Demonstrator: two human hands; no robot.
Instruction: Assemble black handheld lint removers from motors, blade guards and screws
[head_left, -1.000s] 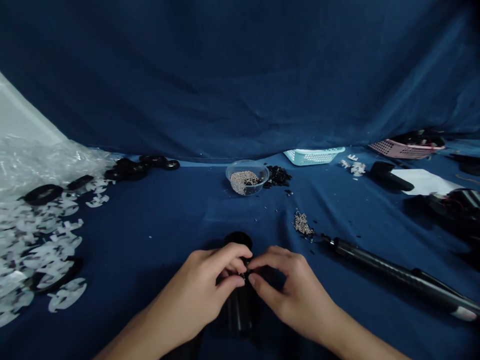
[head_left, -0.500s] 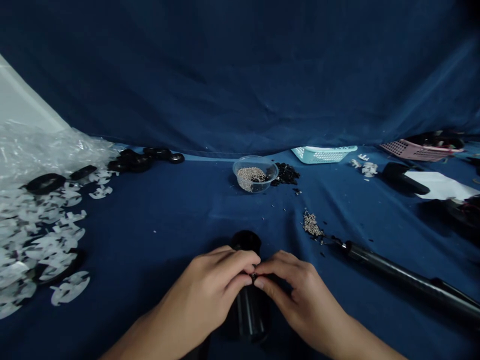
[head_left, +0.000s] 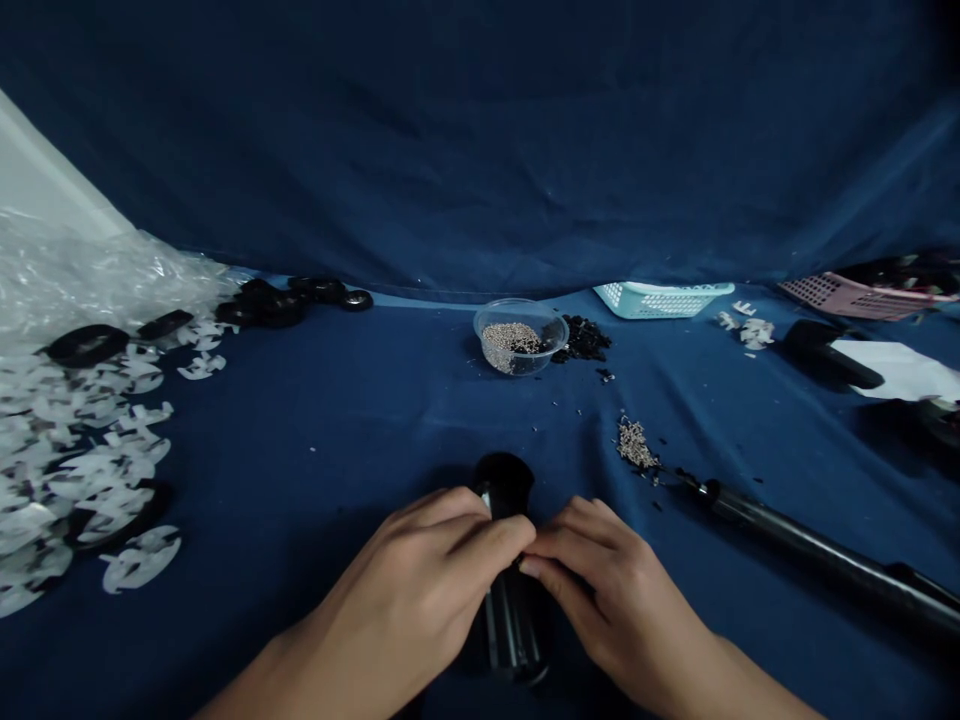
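Note:
A glossy black cylindrical part (head_left: 511,625) with a flared far end lies lengthwise on the blue cloth, directly under my hands. Over its middle, my left hand (head_left: 431,580) is closed, thumb and forefinger pressed together at the right hand's fingertips. My right hand (head_left: 611,585) is also closed in a pinch from the other side. A tiny dark bit shows where the fingertips meet; its kind is too small and covered to tell. Fingers hide the middle of the black part.
Beyond my hands stands a clear plastic bowl (head_left: 521,338) of small screws, beside a heap of black bits (head_left: 585,338). Loose screws (head_left: 636,444) lie near a black electric screwdriver (head_left: 810,545). White plastic pieces (head_left: 97,450) spread left; a turquoise basket (head_left: 664,300) and pink basket (head_left: 847,296) sit behind.
The view has shifted slightly. My left fingers have slid over the meeting point, hiding more of the tiny bit, and more of the black part's far end shows.

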